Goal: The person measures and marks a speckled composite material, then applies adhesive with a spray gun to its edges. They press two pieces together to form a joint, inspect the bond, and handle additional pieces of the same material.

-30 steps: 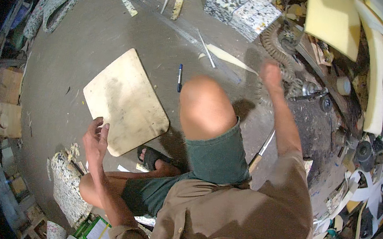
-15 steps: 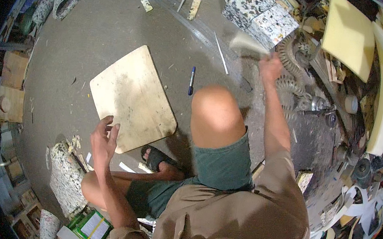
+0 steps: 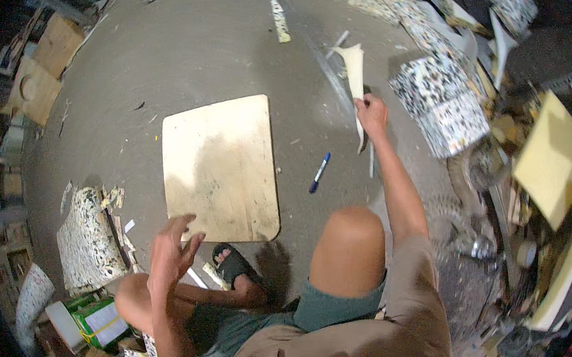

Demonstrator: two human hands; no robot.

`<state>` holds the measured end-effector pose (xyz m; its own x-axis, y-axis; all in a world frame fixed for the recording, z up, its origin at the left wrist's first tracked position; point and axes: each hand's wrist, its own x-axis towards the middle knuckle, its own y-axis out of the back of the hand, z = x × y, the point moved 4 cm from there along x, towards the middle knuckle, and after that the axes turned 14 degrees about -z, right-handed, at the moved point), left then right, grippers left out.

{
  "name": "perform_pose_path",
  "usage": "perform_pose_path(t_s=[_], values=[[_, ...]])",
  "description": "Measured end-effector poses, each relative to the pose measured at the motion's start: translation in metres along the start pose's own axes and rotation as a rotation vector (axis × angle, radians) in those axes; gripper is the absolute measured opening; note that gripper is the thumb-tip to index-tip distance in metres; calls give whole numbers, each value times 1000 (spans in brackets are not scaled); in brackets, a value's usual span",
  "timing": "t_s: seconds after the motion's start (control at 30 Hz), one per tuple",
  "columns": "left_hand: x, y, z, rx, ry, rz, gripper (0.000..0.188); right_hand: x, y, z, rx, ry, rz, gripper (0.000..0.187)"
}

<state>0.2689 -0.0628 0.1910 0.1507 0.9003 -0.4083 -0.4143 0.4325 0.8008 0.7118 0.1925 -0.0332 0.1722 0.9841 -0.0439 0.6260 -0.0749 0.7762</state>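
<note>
My right hand (image 3: 372, 115) is closed around a pale cream strip (image 3: 354, 67), flared at its far end and narrowing to a curved tip below my fingers. What it is made of I cannot make out. My left hand (image 3: 174, 245) hovers near the lower left edge of a square, smudged wooden board (image 3: 221, 165) with rounded corners. Nothing is in that hand, and its fingers are loosely bent and apart. A blue marker pen (image 3: 320, 173) lies on the floor between the board and my right forearm.
A speckled foam block (image 3: 440, 107) sits right of my right hand. Beyond it lean yellow foam sheets (image 3: 551, 161) among scraps and a coiled hose (image 3: 443, 212). On the left are another speckled foam piece (image 3: 87, 245) and a green package (image 3: 100, 319). My sandalled foot (image 3: 232, 263) is below the board.
My right hand has swung inward from the right with the cream strip, which was blurred and now hangs over the floor. The view has shifted. My left hand stays open near the board.
</note>
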Motion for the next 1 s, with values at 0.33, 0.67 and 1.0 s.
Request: perform_pose_path(t_s=[0.33, 0.67, 1.0], values=[[-71, -44, -113, -38, 430, 4, 35, 197, -78, -45, -68, -285, -109, 41], [32, -131, -110, -468, 411, 209, 34, 205, -119, -54, -334, -350, -30, 43], [307, -186, -68, -65, 225, 457, 58, 221, -70, -61, -161, 10, 89, 25]])
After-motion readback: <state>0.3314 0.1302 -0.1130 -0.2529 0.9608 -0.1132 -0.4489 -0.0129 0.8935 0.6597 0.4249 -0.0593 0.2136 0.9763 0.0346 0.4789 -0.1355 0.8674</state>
